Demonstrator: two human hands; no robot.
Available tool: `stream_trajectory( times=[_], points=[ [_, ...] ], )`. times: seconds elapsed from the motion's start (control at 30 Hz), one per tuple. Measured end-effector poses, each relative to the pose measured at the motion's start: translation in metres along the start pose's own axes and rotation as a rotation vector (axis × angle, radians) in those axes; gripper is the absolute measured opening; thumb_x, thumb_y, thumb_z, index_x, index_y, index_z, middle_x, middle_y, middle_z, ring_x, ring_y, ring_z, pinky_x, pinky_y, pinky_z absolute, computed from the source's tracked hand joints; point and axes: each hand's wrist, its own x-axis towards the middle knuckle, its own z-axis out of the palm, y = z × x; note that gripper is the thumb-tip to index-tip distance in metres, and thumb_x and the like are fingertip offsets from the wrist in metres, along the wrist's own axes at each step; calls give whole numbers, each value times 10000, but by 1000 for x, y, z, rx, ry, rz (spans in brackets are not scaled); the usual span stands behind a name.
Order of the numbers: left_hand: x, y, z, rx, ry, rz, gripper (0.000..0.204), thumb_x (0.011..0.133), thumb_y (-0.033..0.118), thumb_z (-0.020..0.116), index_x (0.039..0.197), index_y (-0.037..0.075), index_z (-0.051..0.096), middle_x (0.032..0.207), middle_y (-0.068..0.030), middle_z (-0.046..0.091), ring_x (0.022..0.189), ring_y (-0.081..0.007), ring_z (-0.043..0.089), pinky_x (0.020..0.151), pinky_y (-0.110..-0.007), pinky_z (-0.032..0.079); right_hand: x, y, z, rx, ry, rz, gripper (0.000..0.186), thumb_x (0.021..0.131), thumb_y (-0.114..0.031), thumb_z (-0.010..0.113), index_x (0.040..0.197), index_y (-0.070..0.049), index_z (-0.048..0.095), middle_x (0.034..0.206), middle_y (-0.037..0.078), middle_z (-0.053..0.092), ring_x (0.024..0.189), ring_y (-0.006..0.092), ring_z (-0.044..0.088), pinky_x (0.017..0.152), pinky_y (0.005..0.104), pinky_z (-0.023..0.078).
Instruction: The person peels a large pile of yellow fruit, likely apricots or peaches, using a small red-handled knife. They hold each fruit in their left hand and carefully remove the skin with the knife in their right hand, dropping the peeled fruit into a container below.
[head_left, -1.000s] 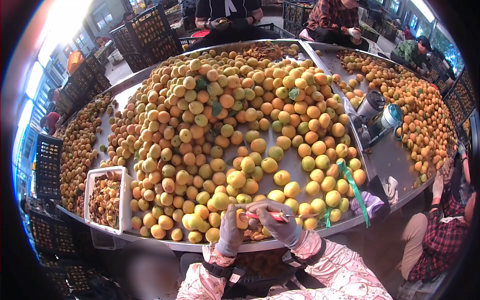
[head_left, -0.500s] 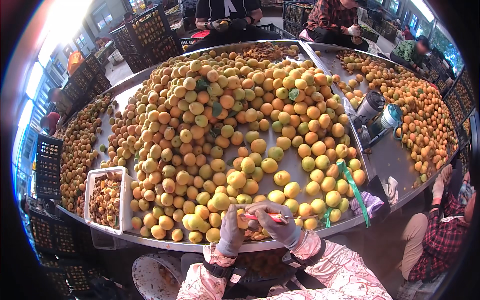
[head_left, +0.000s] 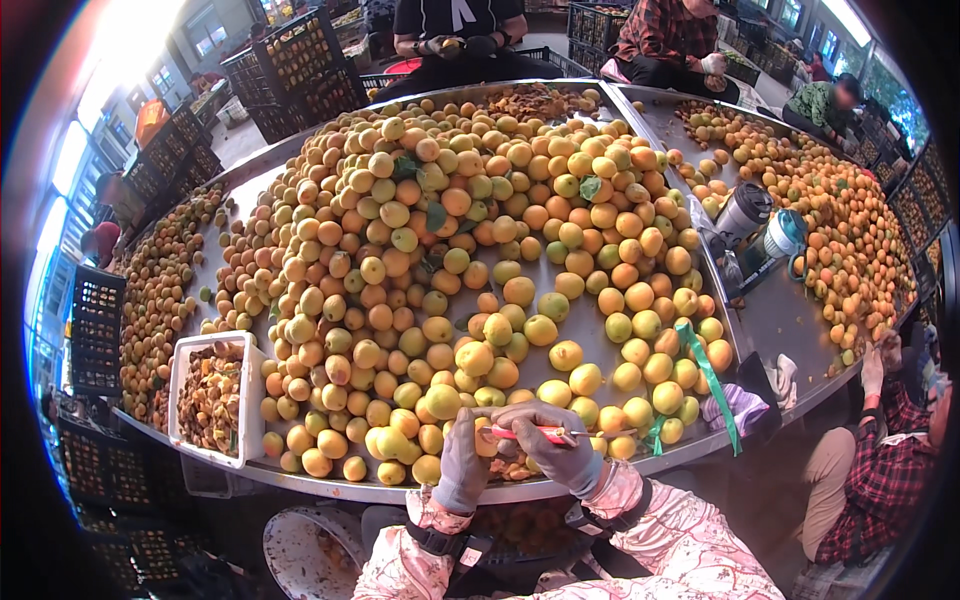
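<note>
Both my hands, in grey gloves, meet over the near edge of a metal table. My left hand is closed around a yellow-orange fruit, mostly hidden by the fingers. In my closed right hand is a slim red-handled tool, against the held fruit; a thin metal part sticks out to the right, and its working end is hidden. A large heap of yellow-orange and greenish fruit lies just beyond my hands. Brown scraps lie below them at the table edge.
A white bin of brown scraps stands left. To the right are a green strap, a purple cloth, a tumbler and a blue-lidded cup. A bucket sits below the edge. Co-workers sit opposite and right; stacked crates stand behind.
My hands, the fruit and the red-handled tool stay nearly still. At the right edge, a co-worker's hand has shifted slightly.
</note>
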Motion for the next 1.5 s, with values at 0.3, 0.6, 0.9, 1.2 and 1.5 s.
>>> stream_trajectory(
  times=[0.3, 0.6, 0.9, 1.2, 1.5],
  points=[
    [1, 29, 5, 281, -41, 178, 217, 913, 91, 514, 1108, -1, 530, 965, -152, 611, 857, -317, 599, 759, -388, 489, 2, -12, -4, 124, 8, 176, 194, 931, -81, 486, 948, 52, 628, 1008, 157, 649, 926, 188, 621, 828, 303, 505],
    [1, 39, 0, 607, 44, 434, 360, 874, 116, 551, 1199, -22, 481, 1082, -192, 577, 967, -337, 580, 835, -391, 486, -4, -2, -1, 421, 51, 469, 201, 936, -157, 538, 984, 26, 607, 955, 80, 624, 814, 147, 616, 699, 270, 496],
    [3, 40, 0, 559, 123, 276, 448, 786, 86, 689, 1184, 1, 503, 1056, -154, 603, 963, -331, 593, 821, -383, 487, 14, -21, -8, 329, 201, 436, 189, 932, -108, 524, 961, 60, 607, 903, 100, 639, 767, 118, 616, 680, 248, 502],
    [1, 21, 1, 298, 113, -51, 306, 935, 279, 475, 1097, 23, 515, 948, -125, 602, 752, -210, 598, 618, -295, 499, 12, -9, -8, 140, 24, 285, 107, 885, -63, 557, 905, 14, 628, 887, 113, 648, 797, 165, 635, 691, 279, 520],
    [3, 35, 4, 188, 110, -216, 410, 990, 391, 354, 972, 51, 583, 803, -77, 616, 654, -152, 582, 542, -263, 483, 12, -20, -10, 241, 6, 484, 85, 879, -25, 554, 915, 10, 623, 890, 84, 650, 814, 128, 633, 721, 269, 527]
  ],
)
